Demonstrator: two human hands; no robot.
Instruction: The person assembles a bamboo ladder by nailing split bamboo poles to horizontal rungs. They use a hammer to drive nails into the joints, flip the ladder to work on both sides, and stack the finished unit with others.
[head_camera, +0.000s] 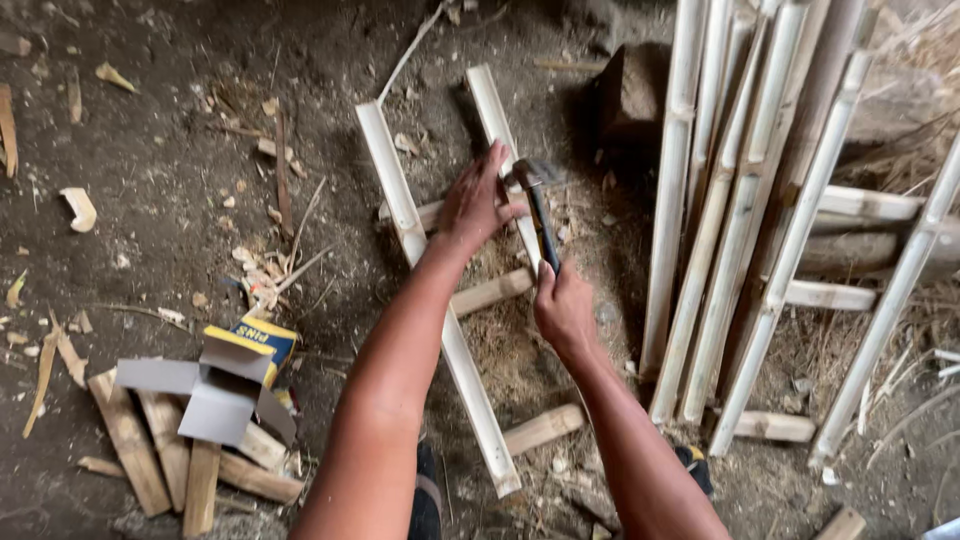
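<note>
- Right hand (562, 305): I see it wrapped tight round the dark handle of the hammer (540, 215), low on the shaft; head up by the left fingertips and blurred.
- Left hand (478, 200): fingers spread flat, pressing on the frame (420, 260) where a crosspiece (490, 292) meets the right rail. Whether it pinches a nail I cannot tell.
- Frame: two split bamboo rails lying on the dirt floor (160, 130), wooden crosspieces between them, ladder-fashion, straight ahead of me.
- Handling, as I judge it: bamboo light and stiff, smooth-skinned, liable to split along the grain; best held flat beside a joint. Hammer top-heavy; a grip near the shaft end suits it.
- Box (235, 375): small carton, yellow and blue, flaps open, left of the frame, resting on short wood slats (150, 450).
- Poles (740, 200): a second bamboo frame and loose lengths, leaning at right.
- Shavings and chips (80, 208) scattered over the floor.
</note>
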